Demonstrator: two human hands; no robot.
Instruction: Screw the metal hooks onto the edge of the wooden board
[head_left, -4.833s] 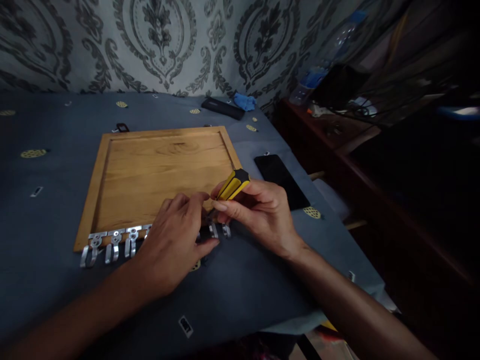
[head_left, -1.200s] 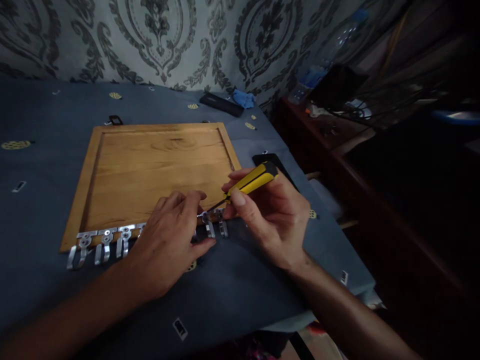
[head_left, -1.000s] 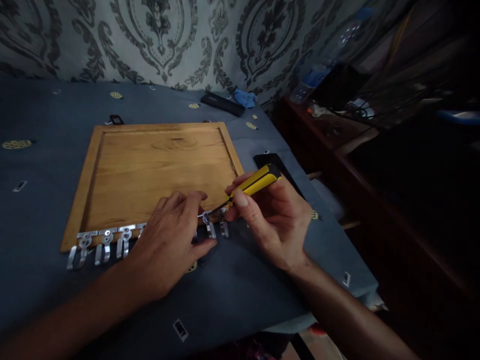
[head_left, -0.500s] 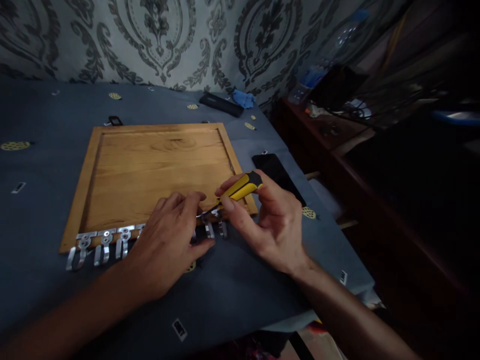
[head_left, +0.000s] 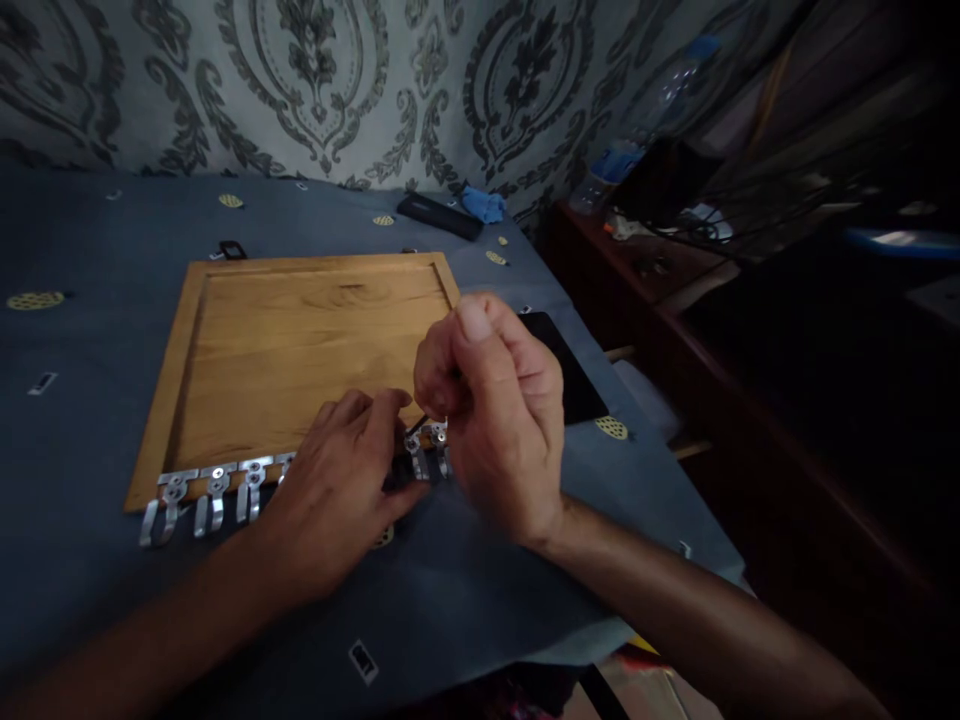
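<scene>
A wooden board (head_left: 300, 340) with a raised rim lies on the blue cloth. A row of metal hooks (head_left: 210, 490) runs along its near edge. My left hand (head_left: 337, 490) lies on the middle of that row, fingers curled down over the hooks. My right hand (head_left: 495, 410) stands upright in a fist around the screwdriver, hiding its yellow handle. Only the thin dark shaft (head_left: 417, 427) shows below the fist, pointing at the hooks (head_left: 427, 450) at the board's near right corner.
A black phone (head_left: 574, 375) lies on the cloth right of the board, partly behind my right hand. A dark remote (head_left: 439, 215) and a blue rag (head_left: 484, 203) lie near the patterned wall. A dark wooden shelf (head_left: 675, 290) with clutter stands to the right.
My right hand has turned upright and closed over the screwdriver, so the yellow handle no longer shows. The tip stays at the right-hand hooks. My left hand has not moved.
</scene>
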